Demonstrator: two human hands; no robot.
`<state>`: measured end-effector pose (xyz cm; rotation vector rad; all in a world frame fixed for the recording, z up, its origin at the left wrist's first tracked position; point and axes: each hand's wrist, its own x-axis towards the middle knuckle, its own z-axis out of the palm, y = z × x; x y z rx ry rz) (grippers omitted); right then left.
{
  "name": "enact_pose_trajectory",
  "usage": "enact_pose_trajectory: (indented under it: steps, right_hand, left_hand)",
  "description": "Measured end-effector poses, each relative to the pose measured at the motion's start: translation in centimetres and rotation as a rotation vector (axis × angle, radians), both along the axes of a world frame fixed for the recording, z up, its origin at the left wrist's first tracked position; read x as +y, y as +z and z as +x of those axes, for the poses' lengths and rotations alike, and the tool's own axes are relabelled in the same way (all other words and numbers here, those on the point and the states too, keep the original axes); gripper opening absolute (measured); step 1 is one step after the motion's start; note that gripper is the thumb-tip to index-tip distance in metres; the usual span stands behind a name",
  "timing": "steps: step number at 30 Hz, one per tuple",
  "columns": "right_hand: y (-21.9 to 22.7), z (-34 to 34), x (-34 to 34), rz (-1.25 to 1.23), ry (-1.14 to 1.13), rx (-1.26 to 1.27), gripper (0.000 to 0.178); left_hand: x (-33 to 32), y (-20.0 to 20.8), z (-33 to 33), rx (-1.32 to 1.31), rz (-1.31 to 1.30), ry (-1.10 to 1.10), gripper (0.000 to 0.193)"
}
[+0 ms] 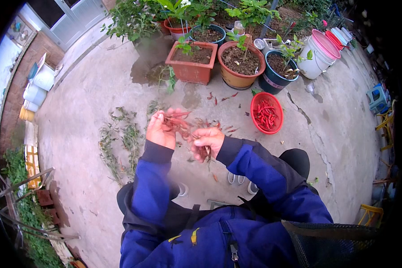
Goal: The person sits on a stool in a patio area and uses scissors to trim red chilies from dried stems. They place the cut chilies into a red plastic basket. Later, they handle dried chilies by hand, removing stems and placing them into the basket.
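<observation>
Red chili peppers, some wrinkled, hang in a bunch between my two hands over the concrete. My left hand is closed around the upper left part of the bunch. Lower and to the right, my right hand is closed on thin brownish stems, whose ends poke out below its fingers. Beyond the right hand, a red plastic bowl holds many glossy red chilies. Loose chilies are scattered on the ground behind my hands. Pulled green plants lie wilting to the left.
Potted plants stand ahead in a square terracotta planter, a round brown pot and a dark blue pot. A white bucket is at the far right. My knees and shoes flank the work spot. A crack runs through the concrete.
</observation>
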<state>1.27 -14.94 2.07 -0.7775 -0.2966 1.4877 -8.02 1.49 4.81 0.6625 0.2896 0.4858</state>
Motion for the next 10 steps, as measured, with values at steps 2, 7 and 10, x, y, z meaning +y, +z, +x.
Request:
enact_pose_trajectory:
  steps: [2, 7, 10]
  right_hand:
    - [1.4, 0.6, -0.6, 0.012, -0.004, 0.073, 0.026]
    - [2.4, 1.9, -1.8, -0.084, -0.026, 0.051, 0.023]
    - [2.2, 3.0, -1.8, -0.132, 0.013, -0.111, 0.020]
  left_hand:
    - [1.1, -1.1, 0.2, 0.010, 0.004, 0.112, 0.007]
    - [2.6, 0.5, -0.6, 0.446, 0.371, 0.081, 0.024]
    - [4.1, 1.3, -2.3, 0.372, 1.132, 0.379, 0.048]
